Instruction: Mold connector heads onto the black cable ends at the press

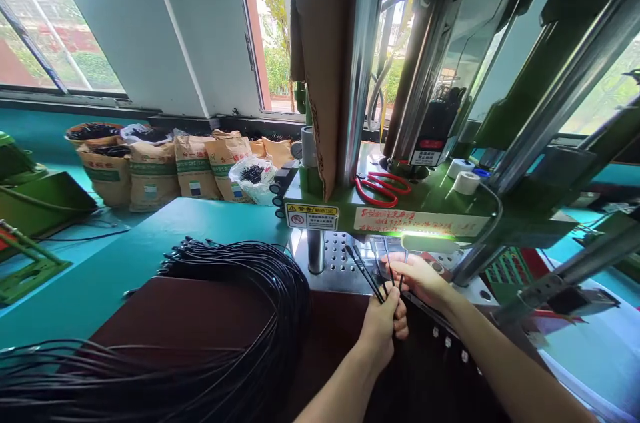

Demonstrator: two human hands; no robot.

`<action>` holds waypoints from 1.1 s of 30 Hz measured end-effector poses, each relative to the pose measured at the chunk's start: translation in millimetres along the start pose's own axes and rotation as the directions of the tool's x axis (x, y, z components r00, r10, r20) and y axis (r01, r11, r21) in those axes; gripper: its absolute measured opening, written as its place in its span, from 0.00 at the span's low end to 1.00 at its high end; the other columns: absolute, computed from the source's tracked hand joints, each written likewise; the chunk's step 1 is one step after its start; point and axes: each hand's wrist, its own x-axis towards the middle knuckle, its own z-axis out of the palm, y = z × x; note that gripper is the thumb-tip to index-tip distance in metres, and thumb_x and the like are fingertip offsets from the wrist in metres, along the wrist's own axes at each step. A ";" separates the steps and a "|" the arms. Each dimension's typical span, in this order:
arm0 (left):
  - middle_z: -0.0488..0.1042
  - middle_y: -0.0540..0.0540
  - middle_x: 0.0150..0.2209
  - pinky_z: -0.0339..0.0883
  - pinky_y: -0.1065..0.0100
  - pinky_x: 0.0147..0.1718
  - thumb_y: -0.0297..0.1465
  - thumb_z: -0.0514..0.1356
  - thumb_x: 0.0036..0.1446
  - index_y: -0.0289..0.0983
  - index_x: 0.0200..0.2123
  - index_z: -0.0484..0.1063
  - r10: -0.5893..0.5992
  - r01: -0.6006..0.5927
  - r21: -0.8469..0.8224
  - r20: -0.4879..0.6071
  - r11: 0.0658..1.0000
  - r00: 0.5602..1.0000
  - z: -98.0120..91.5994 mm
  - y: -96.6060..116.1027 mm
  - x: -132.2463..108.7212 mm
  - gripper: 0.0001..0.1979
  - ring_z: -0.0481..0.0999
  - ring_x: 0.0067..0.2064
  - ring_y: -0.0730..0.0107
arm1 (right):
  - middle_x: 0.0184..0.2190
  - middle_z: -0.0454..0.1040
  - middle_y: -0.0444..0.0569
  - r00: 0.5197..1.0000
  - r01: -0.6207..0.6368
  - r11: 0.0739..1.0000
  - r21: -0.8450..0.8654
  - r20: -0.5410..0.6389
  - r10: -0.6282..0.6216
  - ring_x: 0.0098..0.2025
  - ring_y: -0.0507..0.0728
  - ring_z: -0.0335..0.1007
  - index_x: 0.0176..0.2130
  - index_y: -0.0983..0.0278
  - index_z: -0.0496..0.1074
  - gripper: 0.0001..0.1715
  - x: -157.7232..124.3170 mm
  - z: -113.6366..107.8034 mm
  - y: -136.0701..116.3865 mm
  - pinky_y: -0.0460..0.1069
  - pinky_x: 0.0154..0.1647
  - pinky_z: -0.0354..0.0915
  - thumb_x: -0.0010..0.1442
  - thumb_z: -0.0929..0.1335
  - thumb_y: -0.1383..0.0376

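My left hand point(383, 323) is closed around several thin black cables point(369, 271) whose ends fan upward toward the metal mould plate point(336, 256) under the green machine point(400, 209). My right hand point(417, 276) pinches the same cable ends just right of and above the left hand. Both hands sit at the front edge of the mould plate. A large bundle of black cables point(240, 303) lies to the left on a dark brown mat point(180, 309).
Red scissors point(383, 186) and rolls of white tape point(465, 179) rest on the machine's green ledge. Chrome columns point(360, 63) rise above the plate. Brown paper sacks point(155, 169) stand by the windows at left. A teal table point(100, 263) runs leftward.
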 end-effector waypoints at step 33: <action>0.60 0.60 0.14 0.47 0.75 0.15 0.54 0.65 0.29 0.39 0.28 0.54 -0.039 0.037 -0.038 -0.040 0.999 0.998 2.2 -5.7 3.0 0.32 0.54 0.14 0.83 | 0.17 0.68 0.43 0.998 -0.041 0.999 0.006 0.038 0.041 0.18 0.48 0.55 0.20 0.66 0.67 0.16 13.2 10.2 8.3 0.45 0.18 0.49 0.43 0.74 0.58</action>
